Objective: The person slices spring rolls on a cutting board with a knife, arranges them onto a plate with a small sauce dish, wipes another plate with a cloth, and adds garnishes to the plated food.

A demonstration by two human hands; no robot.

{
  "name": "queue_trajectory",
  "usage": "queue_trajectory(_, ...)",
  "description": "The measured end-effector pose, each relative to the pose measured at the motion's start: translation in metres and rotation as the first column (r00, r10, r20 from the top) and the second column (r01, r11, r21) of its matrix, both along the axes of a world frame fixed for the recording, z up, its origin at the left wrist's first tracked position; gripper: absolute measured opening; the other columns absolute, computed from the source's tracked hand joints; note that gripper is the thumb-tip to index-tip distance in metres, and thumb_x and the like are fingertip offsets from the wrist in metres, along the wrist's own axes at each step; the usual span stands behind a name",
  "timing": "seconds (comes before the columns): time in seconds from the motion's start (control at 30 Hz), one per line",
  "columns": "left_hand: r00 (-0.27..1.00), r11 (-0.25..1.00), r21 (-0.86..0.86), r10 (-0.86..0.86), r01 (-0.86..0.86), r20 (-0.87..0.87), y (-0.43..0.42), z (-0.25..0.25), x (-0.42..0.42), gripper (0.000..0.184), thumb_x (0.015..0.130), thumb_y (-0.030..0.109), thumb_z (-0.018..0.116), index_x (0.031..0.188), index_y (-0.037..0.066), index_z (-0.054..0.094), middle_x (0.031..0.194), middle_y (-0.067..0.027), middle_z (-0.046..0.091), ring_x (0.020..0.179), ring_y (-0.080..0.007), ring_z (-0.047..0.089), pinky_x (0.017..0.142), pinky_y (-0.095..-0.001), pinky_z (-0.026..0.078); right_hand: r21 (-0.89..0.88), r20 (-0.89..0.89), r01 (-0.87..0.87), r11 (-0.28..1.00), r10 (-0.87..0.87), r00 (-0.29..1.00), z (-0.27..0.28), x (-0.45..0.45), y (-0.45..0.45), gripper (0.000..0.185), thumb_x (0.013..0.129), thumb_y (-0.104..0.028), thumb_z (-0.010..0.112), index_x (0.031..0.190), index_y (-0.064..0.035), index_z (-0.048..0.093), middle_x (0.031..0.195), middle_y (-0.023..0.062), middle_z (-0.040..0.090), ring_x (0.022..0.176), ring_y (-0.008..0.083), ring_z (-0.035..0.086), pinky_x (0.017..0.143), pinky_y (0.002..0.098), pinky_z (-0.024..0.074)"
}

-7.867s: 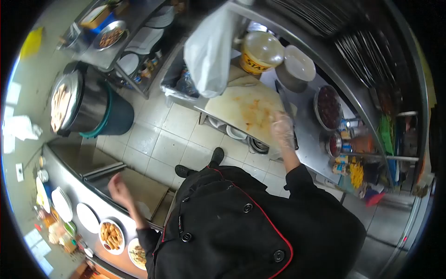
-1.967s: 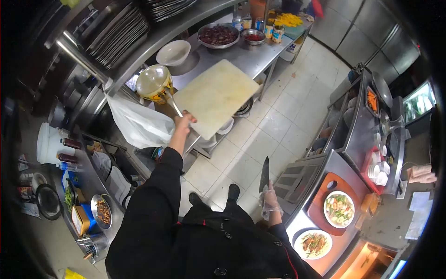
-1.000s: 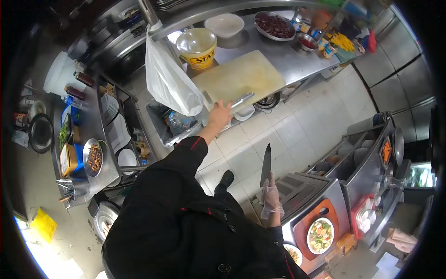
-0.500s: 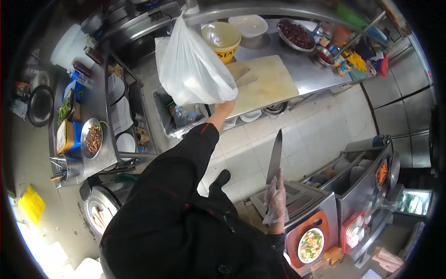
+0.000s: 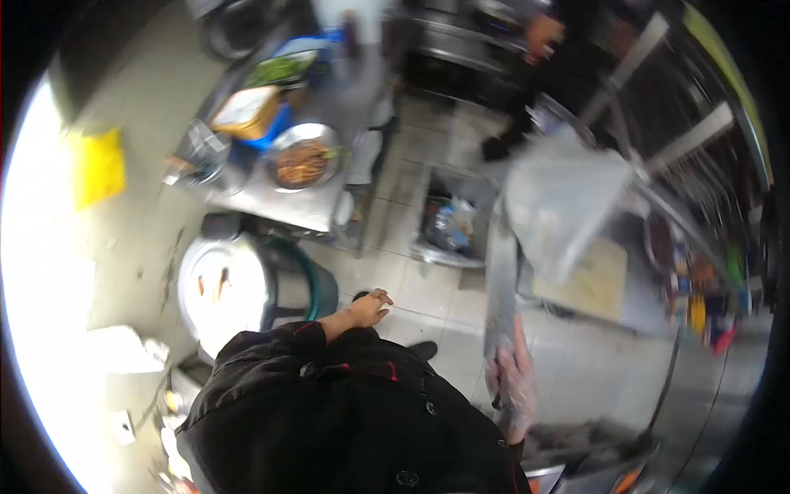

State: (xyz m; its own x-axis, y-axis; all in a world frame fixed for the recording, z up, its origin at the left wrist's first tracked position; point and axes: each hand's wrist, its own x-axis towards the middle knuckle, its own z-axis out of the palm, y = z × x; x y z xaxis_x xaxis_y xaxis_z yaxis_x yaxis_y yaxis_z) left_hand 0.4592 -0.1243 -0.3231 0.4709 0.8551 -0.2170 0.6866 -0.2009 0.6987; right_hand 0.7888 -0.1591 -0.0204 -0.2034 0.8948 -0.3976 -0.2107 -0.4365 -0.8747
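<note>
Holding knife (image 5: 501, 280) | right grip (image 5: 514, 375): wrapped round it | left grip (image 5: 370, 308): empty, fingers loosely curled

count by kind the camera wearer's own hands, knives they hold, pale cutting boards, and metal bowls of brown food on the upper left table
Wearer's hands: 2, left hand and right hand
Knife held: 1
Pale cutting board: 1
Metal bowl of brown food: 1
Total: 5

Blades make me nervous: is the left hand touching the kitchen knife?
Apart: the head view shows floor tiles between the left hand and the kitchen knife.
</note>
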Motion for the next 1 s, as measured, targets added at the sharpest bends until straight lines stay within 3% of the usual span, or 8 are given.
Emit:
queue_trajectory(0.1,0.995,0.994,-0.054,0.096,-0.093,0.040,0.012,0.021,-0.060,0.027,0.083,0.016,0.057,0.108,0.006,0.060,0.110,-0.0217,0.057,0.103,-0.0348,0.057,0.090,-0.0400,0.045,0.083,0.386,-0.510,0.856,0.444,0.809,-0.003,-0.102,0.101,0.057,0.095,-0.018,0.045,0.146,-0.0148,0.020,0.076,0.0057,0.059,0.047,0.0121,0.048,0.045,0.0249,0.0411)
queue_trajectory(0.13,0.981,0.985,0.031,0.165,-0.169,0.101,0.013,0.035,-0.076,0.026,0.083,0.014,0.056,0.107,0.006,0.060,0.102,-0.0196,0.061,0.093,-0.0327,0.062,0.084,-0.0397,0.048,0.455,0.595,-0.604,0.654,0.281,0.753,-0.014,-0.139,0.133,0.057,0.094,-0.018,0.046,0.145,-0.0160,0.020,0.079,0.0104,0.061,0.052,0.0207,0.054,0.050,0.0312,0.0446)
queue_trajectory(0.2,0.924,0.941,-0.039,0.339,-0.337,0.178,0.013,0.088,-0.096,0.025,0.084,0.010,0.055,0.108,0.004,0.059,0.103,-0.0176,0.062,0.091,-0.0304,0.063,0.080,-0.0380,0.050,0.584,0.766,-0.748,0.314,0.092,0.637,0.004,-0.219,0.185,0.057,0.092,-0.021,0.047,0.144,-0.0186,0.024,0.078,0.0174,0.063,0.063,0.0342,0.060,0.058,0.0424,0.0466)
queue_trajectory(0.37,0.777,0.843,-0.105,0.530,-0.528,0.340,-0.009,0.161,-0.138,0.024,0.089,0.007,0.052,0.112,0.003,0.057,0.103,-0.0140,0.063,0.091,-0.0239,0.064,0.079,-0.0335,0.050,0.463,0.850,-0.878,-0.119,-0.222,0.478,0.048,-0.412,0.289,0.036,0.088,-0.022,0.052,0.124,-0.0180,0.053,0.074,0.0193,0.061,0.068,0.0376,0.060,0.059,0.0460,0.0457)
queue_trajectory(0.43,0.708,0.803,-0.144,0.582,-0.579,0.400,-0.022,0.177,-0.149,0.024,0.087,0.008,0.055,0.110,0.002,0.058,0.101,-0.0138,0.064,0.086,-0.0251,0.065,0.075,-0.0332,0.052,0.337,0.885,-0.929,-0.153,-0.284,0.368,0.072,-0.479,0.301,0.023,0.082,-0.017,0.055,0.100,-0.0109,0.067,0.075,0.0168,0.064,0.066,0.0321,0.062,0.057,0.0435,0.0467)
queue_trajectory(0.63,0.601,0.733,-0.152,0.642,-0.663,0.476,-0.040,0.185,-0.180,0.023,0.089,0.007,0.054,0.111,0.002,0.058,0.103,-0.0127,0.064,0.088,-0.0194,0.063,0.075,-0.0298,0.050,-0.229,0.494,-0.968,-0.103,-0.869,-0.025,0.101,-0.626,0.260,0.033,0.073,-0.023,0.066,0.102,-0.0081,0.069,0.098,0.0080,0.066,0.096,0.0285,0.059,0.075,0.0522,0.0410)
queue_trajectory(0.7,0.604,0.722,-0.120,0.647,-0.681,0.466,-0.038,0.203,-0.189,0.023,0.089,0.007,0.054,0.111,0.001,0.058,0.102,-0.0124,0.063,0.088,-0.0175,0.062,0.074,-0.0287,0.049,-0.333,0.539,-0.929,-0.162,-0.841,-0.047,0.101,-0.673,0.261,0.037,0.072,-0.023,0.067,0.106,-0.0085,0.068,0.104,0.0080,0.065,0.104,0.0310,0.056,0.085,0.0531,0.0391)
queue_trajectory(1.0,0.464,0.634,-0.180,0.703,-0.752,0.538,-0.030,0.205,-0.199,0.019,0.090,0.005,0.054,0.107,-0.001,0.060,0.096,-0.0080,0.063,0.082,-0.0118,0.059,0.073,-0.0242,0.046,-0.208,0.379,-0.717,-0.665,-0.730,0.568,0.003,-0.753,0.293,0.011,0.067,-0.014,0.064,0.075,-0.0146,0.073,0.086,-0.0049,0.068,0.113,0.0246,0.052,0.108,0.0406,0.0288)
